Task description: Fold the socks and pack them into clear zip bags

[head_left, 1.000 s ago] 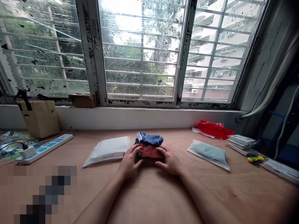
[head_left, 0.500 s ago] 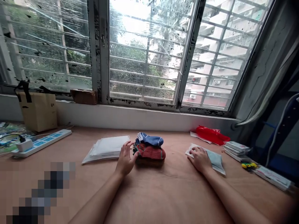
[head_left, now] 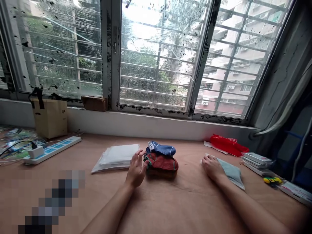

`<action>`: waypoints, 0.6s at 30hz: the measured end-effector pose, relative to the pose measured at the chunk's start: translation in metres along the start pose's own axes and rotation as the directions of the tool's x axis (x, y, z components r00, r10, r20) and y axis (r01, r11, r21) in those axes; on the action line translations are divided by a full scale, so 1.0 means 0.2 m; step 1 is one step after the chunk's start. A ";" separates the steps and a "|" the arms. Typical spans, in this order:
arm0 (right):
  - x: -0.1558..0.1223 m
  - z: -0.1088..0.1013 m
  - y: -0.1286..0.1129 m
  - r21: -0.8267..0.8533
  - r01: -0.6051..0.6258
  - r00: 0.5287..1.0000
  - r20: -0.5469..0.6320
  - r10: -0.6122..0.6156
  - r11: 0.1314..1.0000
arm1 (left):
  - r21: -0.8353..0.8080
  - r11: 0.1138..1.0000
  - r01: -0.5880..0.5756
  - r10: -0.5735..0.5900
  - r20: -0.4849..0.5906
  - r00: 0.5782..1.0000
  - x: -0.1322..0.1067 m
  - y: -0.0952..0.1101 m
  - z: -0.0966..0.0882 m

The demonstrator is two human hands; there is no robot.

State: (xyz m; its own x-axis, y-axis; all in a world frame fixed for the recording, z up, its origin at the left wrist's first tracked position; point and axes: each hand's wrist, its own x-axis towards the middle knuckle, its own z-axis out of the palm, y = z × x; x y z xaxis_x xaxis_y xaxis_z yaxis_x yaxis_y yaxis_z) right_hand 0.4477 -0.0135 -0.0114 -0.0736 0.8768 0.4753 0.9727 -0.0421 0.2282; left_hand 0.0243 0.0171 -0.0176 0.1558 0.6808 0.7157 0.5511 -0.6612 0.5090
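Rust-red knit socks (head_left: pixel 161 164) with green trim lie folded at the bottom of a small pile on the plywood desk (head_left: pixel 185 201), near the middle of the desk and in front of the window sill (head_left: pixel 136 125). A blue sock (head_left: pixel 162 149) with a white ribbed cuff and dark stripes sits on top, a little narrower and set slightly toward the back. The pile looks soft and low, with its folds bunched and several edges showing; how many socks it holds is hard to tell. The left hand (head_left: pixel 136 169) stands open with curved, loosely parted fingers, the fingertips (head_left: pixel 146 163) touching the near side of the red sock without closing on it. The right hand (head_left: pixel 213 168) lies flat and wide, palm down, on a clear plastic bag (head_left: pixel 240 183) of pale blue-green cloth (head_left: pixel 230 172), gripping nothing. Just beside the left hand lies a flat white packet (head_left: pixel 117 159) in clear plastic. Behind the right hand sits a crumpled red plastic bag (head_left: pixel 227 145), and far to the left a white power strip (head_left: pixel 52 150) lies on the desk
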 end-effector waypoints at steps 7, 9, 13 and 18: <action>0.02 -0.14 0.12 0.106 -0.339 0.919 -0.175 0.353 0.935 | 0.035 0.999 -0.040 0.040 0.014 0.999 0.00 0.02 0.00; 0.02 -0.24 0.15 0.186 -0.333 0.879 -0.294 0.376 0.924 | 0.040 0.998 -0.057 0.056 0.015 0.998 0.00 0.03 0.00; 0.00 -0.49 0.07 0.395 -0.151 0.808 -0.479 0.343 0.906 | 0.041 0.994 -0.104 0.104 0.017 0.994 0.00 0.05 -0.01; -0.06 -0.71 -0.37 0.616 0.108 0.981 -0.191 0.015 0.781 | -0.033 0.953 -0.302 0.304 0.115 0.946 0.00 0.12 -0.05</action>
State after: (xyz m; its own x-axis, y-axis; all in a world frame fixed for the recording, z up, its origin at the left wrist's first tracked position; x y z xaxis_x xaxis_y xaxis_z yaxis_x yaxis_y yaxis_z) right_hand 0.3449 -0.0889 0.0872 -0.0994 0.7684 0.6322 0.8869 0.3564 -0.2938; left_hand 0.0283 -0.0022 -0.0009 0.4089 0.4794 0.7765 0.4512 -0.8458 0.2847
